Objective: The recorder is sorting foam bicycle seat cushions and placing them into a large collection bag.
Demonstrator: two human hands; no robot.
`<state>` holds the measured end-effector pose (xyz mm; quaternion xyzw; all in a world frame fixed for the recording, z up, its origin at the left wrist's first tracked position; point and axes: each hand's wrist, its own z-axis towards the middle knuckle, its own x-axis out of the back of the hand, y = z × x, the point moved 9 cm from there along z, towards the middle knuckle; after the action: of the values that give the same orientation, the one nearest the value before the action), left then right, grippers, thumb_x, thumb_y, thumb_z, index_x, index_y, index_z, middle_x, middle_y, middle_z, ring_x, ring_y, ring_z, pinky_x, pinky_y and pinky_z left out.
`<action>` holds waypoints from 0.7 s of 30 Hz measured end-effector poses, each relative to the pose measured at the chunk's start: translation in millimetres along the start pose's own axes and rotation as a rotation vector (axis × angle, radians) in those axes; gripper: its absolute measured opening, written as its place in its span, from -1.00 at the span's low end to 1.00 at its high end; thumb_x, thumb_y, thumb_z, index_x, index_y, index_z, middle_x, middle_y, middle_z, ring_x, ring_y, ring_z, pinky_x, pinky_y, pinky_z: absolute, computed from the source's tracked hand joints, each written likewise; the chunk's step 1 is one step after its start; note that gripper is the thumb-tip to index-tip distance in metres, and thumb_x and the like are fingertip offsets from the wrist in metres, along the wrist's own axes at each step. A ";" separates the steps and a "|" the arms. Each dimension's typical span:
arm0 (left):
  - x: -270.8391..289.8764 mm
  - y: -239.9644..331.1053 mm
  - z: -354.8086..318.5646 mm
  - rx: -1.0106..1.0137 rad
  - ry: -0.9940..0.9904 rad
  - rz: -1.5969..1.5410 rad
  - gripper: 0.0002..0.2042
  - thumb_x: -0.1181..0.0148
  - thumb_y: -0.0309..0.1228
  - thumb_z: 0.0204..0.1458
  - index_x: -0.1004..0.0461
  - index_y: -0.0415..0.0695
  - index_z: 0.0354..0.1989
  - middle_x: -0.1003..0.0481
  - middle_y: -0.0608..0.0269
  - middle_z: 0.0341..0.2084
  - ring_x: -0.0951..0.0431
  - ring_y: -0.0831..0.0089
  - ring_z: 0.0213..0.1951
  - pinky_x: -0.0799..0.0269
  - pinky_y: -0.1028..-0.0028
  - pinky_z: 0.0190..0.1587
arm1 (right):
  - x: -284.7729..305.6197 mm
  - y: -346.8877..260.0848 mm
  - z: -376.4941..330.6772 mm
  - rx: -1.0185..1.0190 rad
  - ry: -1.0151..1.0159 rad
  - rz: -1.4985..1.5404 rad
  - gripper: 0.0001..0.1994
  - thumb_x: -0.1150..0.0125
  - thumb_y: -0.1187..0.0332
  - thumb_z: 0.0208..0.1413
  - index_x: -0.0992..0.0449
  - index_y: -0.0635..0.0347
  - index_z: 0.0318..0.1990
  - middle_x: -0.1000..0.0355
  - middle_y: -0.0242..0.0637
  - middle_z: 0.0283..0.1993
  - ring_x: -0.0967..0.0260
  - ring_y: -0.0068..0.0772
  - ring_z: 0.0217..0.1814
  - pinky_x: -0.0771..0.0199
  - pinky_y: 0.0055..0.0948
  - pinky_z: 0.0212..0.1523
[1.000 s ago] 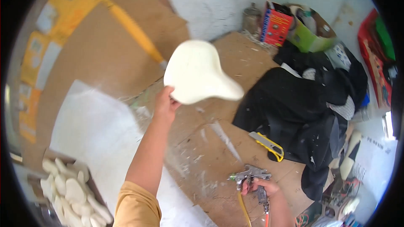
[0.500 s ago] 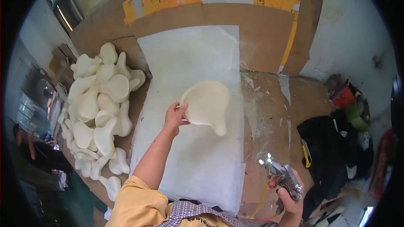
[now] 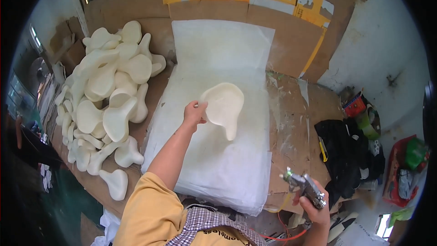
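Note:
My left hand (image 3: 195, 115) grips the edge of a cream foam bicycle saddle pad (image 3: 226, 105), broad at the far end with a narrow nose pointing toward me. The pad is held over a white sheet (image 3: 218, 168) on the work surface. In my right hand (image 3: 317, 210), at the lower right, is a metal spray gun (image 3: 309, 190) whose nozzle end points up and left, apart from the pad. A red hose (image 3: 291, 236) runs below the gun.
A tall heap of similar pads (image 3: 104, 86) fills the left side. Cardboard (image 3: 291, 23) with yellow printed panels stands behind the sheet. On the right lie black cloth (image 3: 341, 150), a yellow cutter knife (image 3: 323, 149) and a roll of green tape (image 3: 369, 125).
The view has shifted, so the surroundings sit differently. My left hand still holds the pad, now tilted a little differently. The bright lights at the spray gun's tip have faded.

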<state>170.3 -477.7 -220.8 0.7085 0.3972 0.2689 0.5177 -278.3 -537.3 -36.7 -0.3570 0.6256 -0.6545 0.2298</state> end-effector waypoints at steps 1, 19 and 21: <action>5.7 -4.5 -2.7 0.012 -0.007 0.043 -0.50 -0.18 -0.19 0.01 -0.28 -0.28 0.02 -0.45 0.09 -0.27 -0.53 0.33 -0.38 -0.53 0.34 -0.44 | -2.1 -5.3 1.3 0.063 0.014 -0.003 -0.48 -0.23 0.36 -0.02 -0.26 0.40 0.10 -0.42 -0.25 -0.41 -0.39 -0.51 -0.42 -0.42 -0.52 -0.39; 281.8 106.8 -132.0 -0.463 0.458 -0.314 -0.27 0.03 0.03 0.11 0.17 -0.02 0.35 0.10 0.11 0.32 -0.16 0.00 0.20 -0.11 0.14 0.19 | 130.7 180.1 74.2 -0.114 0.470 -0.888 -0.38 -0.20 0.43 -0.09 -0.14 0.26 0.19 -0.27 0.09 0.09 -0.27 0.09 0.09 -0.27 -0.19 0.08; 258.7 12.1 -128.2 -0.237 0.503 -0.252 -0.34 0.01 -0.05 0.11 0.08 0.03 0.33 -0.09 0.19 0.22 -0.28 0.14 0.09 -0.20 0.25 0.09 | 157.1 220.5 71.2 -0.068 0.550 -0.904 -0.30 -0.19 0.47 -0.16 -0.09 0.30 0.22 -0.16 0.15 0.19 -0.14 0.12 0.22 -0.15 -0.16 0.20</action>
<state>211.8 -195.2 -176.2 0.4996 0.5637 0.4141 0.5111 -357.2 -726.0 -227.9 -0.4134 0.4675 -0.7370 -0.2595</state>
